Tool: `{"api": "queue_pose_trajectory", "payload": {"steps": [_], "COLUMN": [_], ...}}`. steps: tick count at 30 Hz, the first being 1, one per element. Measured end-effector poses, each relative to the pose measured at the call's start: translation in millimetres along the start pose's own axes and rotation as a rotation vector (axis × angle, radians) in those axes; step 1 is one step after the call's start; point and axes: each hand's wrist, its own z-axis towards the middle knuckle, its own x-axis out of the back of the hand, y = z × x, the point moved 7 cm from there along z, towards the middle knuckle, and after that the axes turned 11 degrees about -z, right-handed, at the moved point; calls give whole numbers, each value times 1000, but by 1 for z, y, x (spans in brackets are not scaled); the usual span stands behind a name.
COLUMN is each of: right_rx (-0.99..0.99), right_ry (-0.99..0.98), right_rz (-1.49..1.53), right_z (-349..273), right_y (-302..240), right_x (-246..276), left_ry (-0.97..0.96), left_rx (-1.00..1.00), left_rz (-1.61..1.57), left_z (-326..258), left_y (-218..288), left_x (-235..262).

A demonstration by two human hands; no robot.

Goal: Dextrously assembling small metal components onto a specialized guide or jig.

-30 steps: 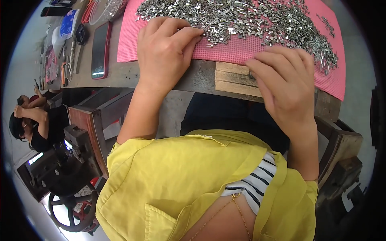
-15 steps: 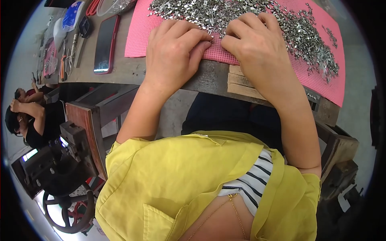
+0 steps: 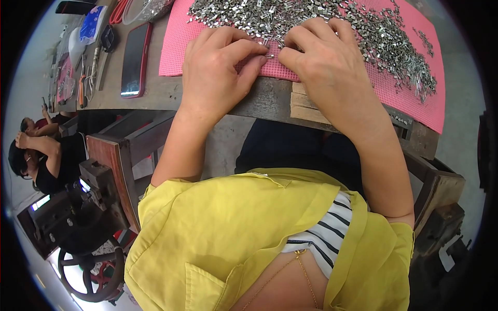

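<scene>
A large heap of small shiny metal pieces (image 3: 389,46) lies spread over a pink textured mat (image 3: 174,54). At the heap's near edge, my left hand (image 3: 210,78) pinches a small metal piece (image 3: 269,56) between thumb and index finger, its end sticking out to the right. Just across a narrow gap is my right hand (image 3: 332,67), palm down with fingers curled at the heap. Its thumb and index tips come close together, and whatever they hold is hidden.
A phone in a red case (image 3: 136,59) lies on the bench left of the mat, beside tools and a blue packet (image 3: 91,23). Wooden blocks (image 3: 307,103) sit at the bench's front edge. Another person (image 3: 44,150) is at the far left, behind a machine with a handwheel (image 3: 91,274).
My hands have shifted slightly left. The metal piece at my left fingertips now shows more plainly, and my right fingertips have moved a little over the mat.
</scene>
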Motion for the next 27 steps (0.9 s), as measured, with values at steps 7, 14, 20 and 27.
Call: {"api": "queue_pose_trajectory", "payload": {"steps": [7,14,20,27], "right_rx": [-47,-220,-394,-468], "right_ry": [-8,42,21,26], "right_rz": [41,134,186,267], "right_z": [-3,-34,-90,-129], "right_y": [-1,34,70,71], "right_x": [-9,33,58,69], "left_ry": [-77,-46,-37,-77], "left_rx": [28,-32,-135,-156], "left_rz": [66,80,42,71], "left_z": [-1,-1,5,7], "left_y": [-2,18,33,43], "left_x": [-4,-9,-16,-24]}}
